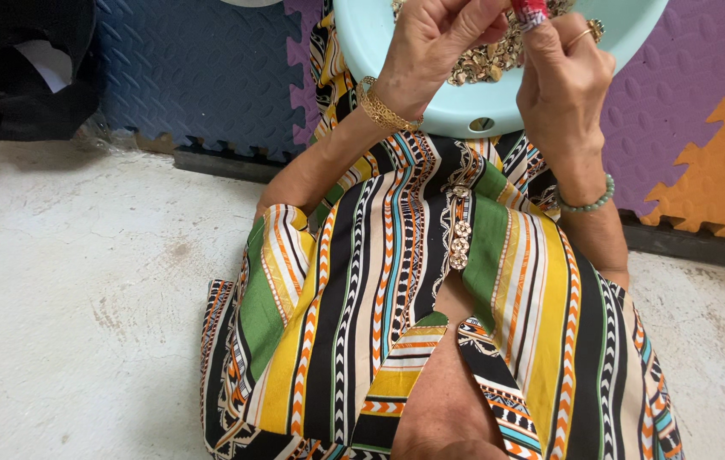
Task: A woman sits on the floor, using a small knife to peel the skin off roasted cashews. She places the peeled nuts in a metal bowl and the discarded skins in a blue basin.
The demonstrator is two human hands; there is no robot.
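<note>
- Holding both hands raised over the pale blue basin (473,106), which rests at the far edge of the lap, against the foam floor mats (209,77).
- Left hand (435,38): fingers curled together, pinching something small; what it is I cannot tell.
- Right hand (563,72): fingers closed around a red-handled tool (531,12), probably a small knife, cropped at the top edge.
- Basin holds a heap of small brownish pieces (494,61).
- Progress: heap looks sizeable; share worked versus left cannot be judged.

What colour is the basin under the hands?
Pale turquoise basin, seen in the head view, with small brownish bits inside.
</note>
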